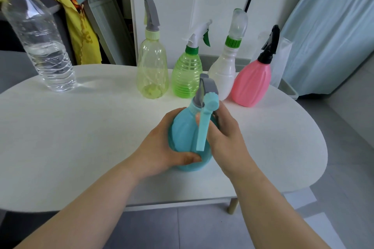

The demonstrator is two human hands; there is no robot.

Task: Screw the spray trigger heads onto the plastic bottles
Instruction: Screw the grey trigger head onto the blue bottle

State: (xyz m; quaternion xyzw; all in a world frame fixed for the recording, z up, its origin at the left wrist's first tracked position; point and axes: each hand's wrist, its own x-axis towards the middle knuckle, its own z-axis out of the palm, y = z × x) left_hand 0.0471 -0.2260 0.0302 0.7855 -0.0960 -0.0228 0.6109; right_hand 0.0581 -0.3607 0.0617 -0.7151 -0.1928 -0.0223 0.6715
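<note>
A blue plastic bottle [183,129] stands on the white table [81,137] in the middle of the head view. My left hand [162,145] grips its round body from the left, thumb across the lower front. A grey and blue spray trigger head [205,103] sits on the bottle's neck, its long blue lever hanging down toward me. My right hand [224,131] holds the head from the right, fingers curled behind it. Whether the head's collar is tight on the neck is hidden.
Behind stand several spray bottles with heads on: a pale yellow bottle [152,70], a green bottle [187,76], a white bottle [224,70] and a pink bottle [253,83]. A clear water bottle [40,36] stands at the far left. The table's edge curves off on the right.
</note>
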